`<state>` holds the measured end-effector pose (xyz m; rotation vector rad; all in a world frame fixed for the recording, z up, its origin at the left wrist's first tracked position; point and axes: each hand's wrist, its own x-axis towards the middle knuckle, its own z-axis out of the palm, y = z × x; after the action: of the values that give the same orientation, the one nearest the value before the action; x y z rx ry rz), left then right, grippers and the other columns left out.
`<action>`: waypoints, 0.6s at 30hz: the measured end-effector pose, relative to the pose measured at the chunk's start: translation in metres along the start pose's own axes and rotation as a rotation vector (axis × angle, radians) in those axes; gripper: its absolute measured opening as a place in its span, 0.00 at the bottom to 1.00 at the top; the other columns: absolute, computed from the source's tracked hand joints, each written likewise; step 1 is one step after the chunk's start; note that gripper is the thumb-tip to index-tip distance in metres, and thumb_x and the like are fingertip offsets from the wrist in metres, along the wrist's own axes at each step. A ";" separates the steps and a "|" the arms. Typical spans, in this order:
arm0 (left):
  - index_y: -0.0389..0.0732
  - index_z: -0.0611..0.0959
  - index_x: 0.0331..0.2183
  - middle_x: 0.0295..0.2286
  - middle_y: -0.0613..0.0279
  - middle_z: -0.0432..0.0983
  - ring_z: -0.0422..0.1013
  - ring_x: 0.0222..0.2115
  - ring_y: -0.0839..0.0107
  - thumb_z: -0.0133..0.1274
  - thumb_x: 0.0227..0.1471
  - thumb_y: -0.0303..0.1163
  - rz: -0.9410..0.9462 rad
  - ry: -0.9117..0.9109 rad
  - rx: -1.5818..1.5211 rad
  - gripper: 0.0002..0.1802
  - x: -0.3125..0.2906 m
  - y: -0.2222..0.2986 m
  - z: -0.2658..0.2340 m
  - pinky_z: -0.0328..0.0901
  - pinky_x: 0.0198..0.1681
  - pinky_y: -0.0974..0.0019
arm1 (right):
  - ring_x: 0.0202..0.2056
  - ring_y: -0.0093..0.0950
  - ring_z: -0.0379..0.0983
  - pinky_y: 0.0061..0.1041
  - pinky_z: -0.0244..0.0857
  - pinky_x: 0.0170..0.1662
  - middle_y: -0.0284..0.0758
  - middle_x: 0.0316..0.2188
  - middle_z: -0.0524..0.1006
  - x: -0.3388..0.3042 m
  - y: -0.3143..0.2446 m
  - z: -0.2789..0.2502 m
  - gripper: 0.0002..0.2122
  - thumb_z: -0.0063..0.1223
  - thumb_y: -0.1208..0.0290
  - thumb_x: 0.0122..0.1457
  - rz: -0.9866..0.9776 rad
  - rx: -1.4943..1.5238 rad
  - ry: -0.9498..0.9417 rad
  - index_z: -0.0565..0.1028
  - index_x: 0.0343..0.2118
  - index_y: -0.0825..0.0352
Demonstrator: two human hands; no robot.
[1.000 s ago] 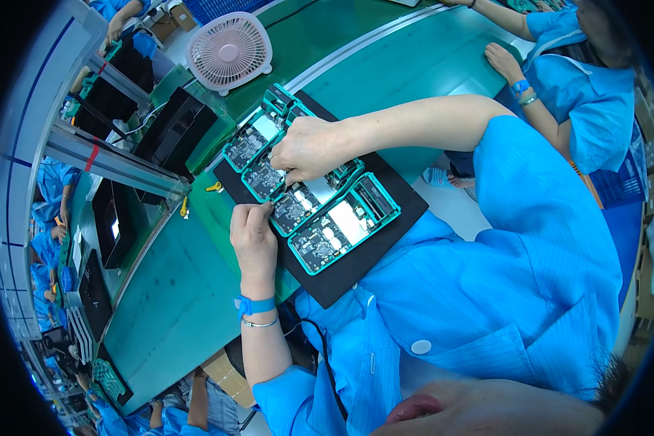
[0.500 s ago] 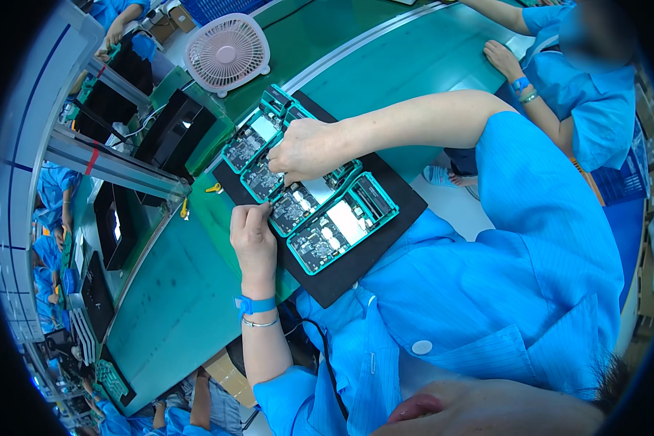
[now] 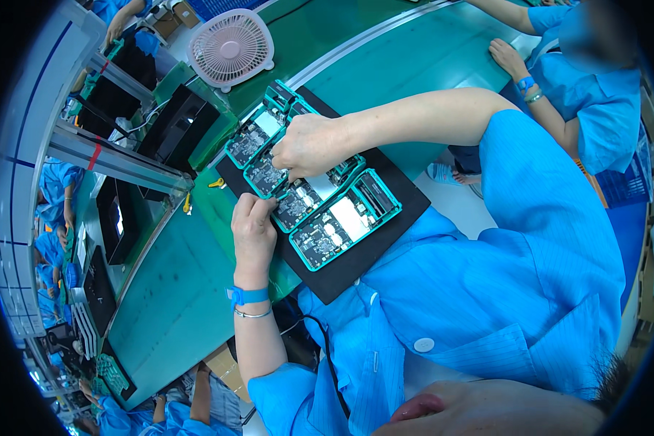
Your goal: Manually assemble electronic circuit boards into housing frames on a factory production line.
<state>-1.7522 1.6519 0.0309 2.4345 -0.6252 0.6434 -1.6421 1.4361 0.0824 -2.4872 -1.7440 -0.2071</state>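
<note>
Several teal-framed circuit boards lie side by side on a black mat [image 3: 407, 211]. The nearest framed board [image 3: 315, 248] has a bright silvery plate and small white parts. Beyond it is a second teal-framed circuit board [image 3: 296, 207], whose left end my left hand [image 3: 254, 227] pinches between closed fingertips. My right hand [image 3: 309, 147] rests over the middle of the row, above another framed board [image 3: 263, 176]. Its fingers are curled together, and whatever they hold is hidden beneath them. The farthest framed board [image 3: 251, 139] lies untouched.
A pink fan [image 3: 231, 49] stands beyond the row. Yellow clips [image 3: 187, 203] lie on the green bench [image 3: 174, 283] near a metal rail. Dark box-shaped stands [image 3: 178, 127] are at the left. At the upper right a co-worker's arm [image 3: 512, 62] rests at the bench.
The whole view has shifted slightly. My left hand has moved a little up along the board's end, while my right hand stays over the same framed board with its fingers curled.
</note>
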 end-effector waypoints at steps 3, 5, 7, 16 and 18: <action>0.35 0.82 0.29 0.25 0.55 0.69 0.71 0.27 0.58 0.57 0.45 0.14 0.015 -0.034 -0.025 0.08 0.000 0.002 -0.005 0.66 0.30 0.58 | 0.29 0.38 0.79 0.38 0.72 0.29 0.34 0.27 0.78 0.000 -0.002 -0.001 0.12 0.62 0.59 0.53 -0.004 -0.003 0.001 0.78 0.27 0.65; 0.35 0.82 0.29 0.25 0.55 0.70 0.71 0.27 0.58 0.58 0.45 0.14 0.004 -0.036 -0.051 0.08 -0.001 0.003 -0.004 0.66 0.29 0.58 | 0.29 0.38 0.79 0.38 0.72 0.29 0.34 0.27 0.78 -0.001 -0.002 -0.001 0.13 0.62 0.59 0.53 -0.001 -0.008 0.006 0.77 0.27 0.65; 0.35 0.82 0.29 0.27 0.55 0.72 0.73 0.28 0.60 0.57 0.46 0.13 -0.031 0.033 -0.071 0.07 -0.007 0.012 -0.003 0.68 0.30 0.61 | 0.28 0.38 0.79 0.39 0.71 0.28 0.34 0.27 0.78 -0.004 -0.004 0.000 0.13 0.62 0.59 0.52 0.002 -0.025 0.055 0.77 0.27 0.65; 0.33 0.83 0.32 0.28 0.55 0.73 0.75 0.29 0.63 0.57 0.46 0.10 -0.143 0.141 -0.115 0.10 -0.045 0.062 -0.009 0.72 0.30 0.64 | 0.24 0.35 0.77 0.36 0.68 0.24 0.32 0.24 0.75 -0.050 -0.041 -0.011 0.12 0.63 0.58 0.51 -0.029 0.075 0.140 0.77 0.24 0.63; 0.33 0.83 0.32 0.28 0.55 0.73 0.75 0.29 0.63 0.56 0.46 0.09 -0.151 0.127 -0.121 0.11 -0.048 0.061 -0.006 0.72 0.31 0.64 | 0.24 0.35 0.77 0.36 0.69 0.25 0.33 0.25 0.75 -0.051 -0.046 -0.014 0.12 0.63 0.59 0.51 -0.022 0.072 0.108 0.78 0.25 0.63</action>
<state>-1.8246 1.6241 0.0312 2.2822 -0.4131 0.6718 -1.7031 1.4021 0.0875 -2.3618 -1.7060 -0.2698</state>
